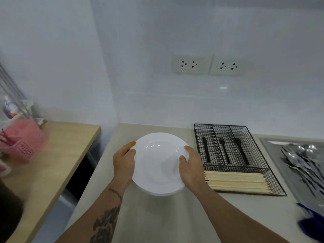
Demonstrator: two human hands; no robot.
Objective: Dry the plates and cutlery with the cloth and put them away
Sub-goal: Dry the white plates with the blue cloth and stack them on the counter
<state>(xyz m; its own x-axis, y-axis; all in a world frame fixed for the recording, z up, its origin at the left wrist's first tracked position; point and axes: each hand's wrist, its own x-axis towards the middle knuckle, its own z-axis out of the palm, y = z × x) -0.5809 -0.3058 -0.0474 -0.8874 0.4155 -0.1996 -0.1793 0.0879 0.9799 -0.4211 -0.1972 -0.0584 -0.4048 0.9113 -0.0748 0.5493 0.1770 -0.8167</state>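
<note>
While both hands clasp it at opposite edges, the white plate (158, 163) sits between them, low over the pale counter (157, 216); whether its underside touches the surface I cannot tell. It looks stiff, glossy and breakable, likely ceramic with some weight, and probably slick if any water remains on it, so the rim is the sensible place to take it, as done now, with two hands rather than one. The left hand (123, 161) curls round the left rim, thumb on the upper face and fingers (131, 143) wrapping the edge. The right hand (190, 166) grips the right rim the same way, thumb lying on the inner slope, its fingers mostly hidden beneath. No cloth is plainly visible; a blurred blue shape (310, 223) lies well off beyond the right hand. Just beyond the right knuckles stands the black wire cutlery tray (273, 176), holding dark utensils (223, 151) and wooden chopsticks (236, 181). Further right, more cutlery (301, 160) lies in a grey tray.
</note>
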